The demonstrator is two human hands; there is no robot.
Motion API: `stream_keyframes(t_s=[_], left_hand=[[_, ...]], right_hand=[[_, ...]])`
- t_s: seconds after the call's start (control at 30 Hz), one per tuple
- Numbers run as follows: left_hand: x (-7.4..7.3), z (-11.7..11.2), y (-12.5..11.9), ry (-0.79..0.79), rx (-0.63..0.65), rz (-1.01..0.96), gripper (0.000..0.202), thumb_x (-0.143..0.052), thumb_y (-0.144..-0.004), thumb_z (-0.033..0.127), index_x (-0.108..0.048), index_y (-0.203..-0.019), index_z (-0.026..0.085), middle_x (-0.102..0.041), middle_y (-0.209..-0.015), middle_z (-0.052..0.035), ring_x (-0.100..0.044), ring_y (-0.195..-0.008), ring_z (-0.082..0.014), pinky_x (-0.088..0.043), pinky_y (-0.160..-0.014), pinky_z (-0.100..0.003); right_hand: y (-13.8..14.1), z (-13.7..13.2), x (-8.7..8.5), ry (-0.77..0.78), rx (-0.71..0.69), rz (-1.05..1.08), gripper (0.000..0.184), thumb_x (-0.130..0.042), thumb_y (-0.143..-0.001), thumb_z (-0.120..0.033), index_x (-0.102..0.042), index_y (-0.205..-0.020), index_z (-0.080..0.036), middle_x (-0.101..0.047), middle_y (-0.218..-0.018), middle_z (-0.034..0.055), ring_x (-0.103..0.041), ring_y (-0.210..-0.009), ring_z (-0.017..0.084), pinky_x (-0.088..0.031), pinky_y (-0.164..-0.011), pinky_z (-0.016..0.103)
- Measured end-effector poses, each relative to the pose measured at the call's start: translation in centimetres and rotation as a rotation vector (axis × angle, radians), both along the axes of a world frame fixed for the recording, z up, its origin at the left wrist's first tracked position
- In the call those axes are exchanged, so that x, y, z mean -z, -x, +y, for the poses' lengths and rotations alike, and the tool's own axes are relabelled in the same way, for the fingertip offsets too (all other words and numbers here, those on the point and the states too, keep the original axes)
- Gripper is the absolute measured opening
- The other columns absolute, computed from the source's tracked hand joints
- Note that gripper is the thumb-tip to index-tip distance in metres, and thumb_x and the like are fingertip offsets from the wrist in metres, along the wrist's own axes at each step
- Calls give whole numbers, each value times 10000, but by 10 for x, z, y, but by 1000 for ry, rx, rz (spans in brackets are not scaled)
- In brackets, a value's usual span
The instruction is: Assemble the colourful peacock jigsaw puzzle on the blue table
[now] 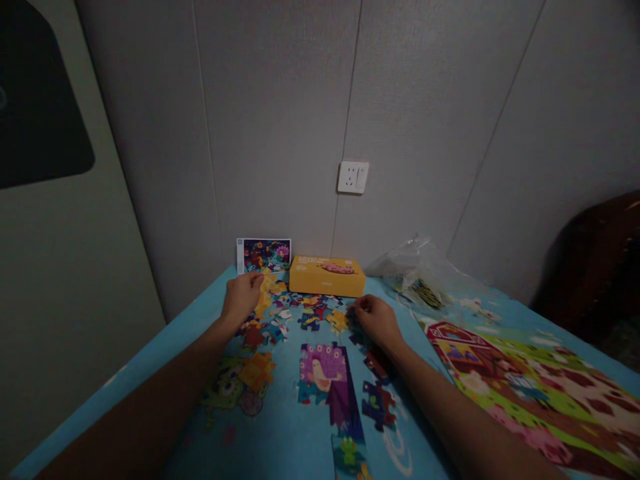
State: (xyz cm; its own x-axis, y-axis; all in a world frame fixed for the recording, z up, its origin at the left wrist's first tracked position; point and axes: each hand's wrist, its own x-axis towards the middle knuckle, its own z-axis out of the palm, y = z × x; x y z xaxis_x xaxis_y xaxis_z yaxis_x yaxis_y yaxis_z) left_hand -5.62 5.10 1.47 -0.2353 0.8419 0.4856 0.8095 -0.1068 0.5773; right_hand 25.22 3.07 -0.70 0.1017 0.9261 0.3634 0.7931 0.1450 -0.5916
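My left hand is closed at the back left, fingertips together beside yellow jigsaw pieces; whether a piece is in it is hidden. My right hand pinches at the right edge of the loose pieces, with what looks like a dark jigsaw piece at its fingertips. Between the hands lies a pile of mixed loose pieces. Nearer to me is a joined part of the puzzle with a purple many-eyed creature, running down to a green figure. A small dark joined cluster lies under my right forearm's left side.
A picture card leans on the wall beside a yellow box. A clear plastic bag with pieces inside lies at the back right. A farm-picture puzzle covers the right side. The blue cloth has printed figures.
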Motion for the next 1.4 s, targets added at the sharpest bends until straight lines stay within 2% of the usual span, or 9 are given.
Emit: stream_keyframes(t_s=[0.17,0.3,0.4,0.63,0.83,0.97,1.13,1.3,1.4], left_hand=[[-1,-18,-35,-97,121,-128,347,-424,-887,375,-653,-1029,157,-714,-1009,-58,-665,-909,-187,-520,-795,-266],[7,-42,-67,-239,489,-215,275,-495,-868,390,-663,-941,186,-719,-902,-40,-662,-812,-184,-530,-752,-285],[12,-51,-75,-288,589,-137,210,-497,-873,337,-664,-879,209,-716,-844,-19,-648,-759,-166,-514,-757,-285],[7,-55,-77,-191,790,-278,178,-466,-899,264,-630,-898,195,-677,-904,-44,-626,-878,-166,-493,-823,-289],[10,-54,-82,-252,845,-304,152,-482,-898,290,-584,-859,183,-597,-986,-72,-562,-980,-188,-453,-899,-334],[10,-45,-73,-396,687,-268,138,-508,-884,265,-607,-856,173,-534,-1018,-72,-528,-1008,-188,-437,-883,-313],[6,-38,-62,-403,450,-255,181,-539,-861,312,-647,-878,167,-534,-842,-25,-526,-751,-138,-439,-655,-231],[9,-39,-62,-141,547,-411,272,-521,-858,388,-616,-953,151,-521,-590,37,-487,-496,-105,-408,-476,-203],[11,-42,-63,-33,695,-503,274,-535,-834,381,-606,-939,138,-605,-712,-13,-593,-592,-141,-487,-521,-229]], right_hand=[[25,-22,-18,-67,-222,301,254,-514,-809,-376,-624,-774,-151,-659,-711,59,-573,-632,158,-411,-593,255],[56,-42,-21,422,-667,859,563,-368,-837,-646,-530,-1081,-165,-669,-652,39,-476,-379,119,-337,-392,224],[68,-50,-18,657,-787,1143,554,-339,-861,-648,-493,-1074,-161,-692,-698,79,-606,-475,156,-420,-432,228],[70,-51,-17,745,-627,1363,361,-410,-928,-439,-559,-866,-116,-683,-649,97,-665,-547,149,-522,-529,227],[63,-42,-14,671,-534,1353,41,-615,-723,-98,-607,-760,-82,-677,-616,70,-621,-479,92,-524,-516,168],[59,-36,-11,466,-427,1307,163,-687,-614,-93,-551,-701,-115,-645,-542,38,-599,-461,101,-497,-470,172],[51,-31,-11,270,-365,1261,389,-746,-556,-152,-528,-879,-146,-650,-543,14,-585,-457,124,-470,-453,208],[45,-25,-8,242,-405,1213,425,-756,-557,-198,-588,-937,-106,-661,-587,32,-562,-470,108,-443,-484,217],[44,-22,-5,228,-419,1207,382,-748,-557,-219,-623,-899,-105,-636,-574,6,-535,-466,101,-424,-479,225]])
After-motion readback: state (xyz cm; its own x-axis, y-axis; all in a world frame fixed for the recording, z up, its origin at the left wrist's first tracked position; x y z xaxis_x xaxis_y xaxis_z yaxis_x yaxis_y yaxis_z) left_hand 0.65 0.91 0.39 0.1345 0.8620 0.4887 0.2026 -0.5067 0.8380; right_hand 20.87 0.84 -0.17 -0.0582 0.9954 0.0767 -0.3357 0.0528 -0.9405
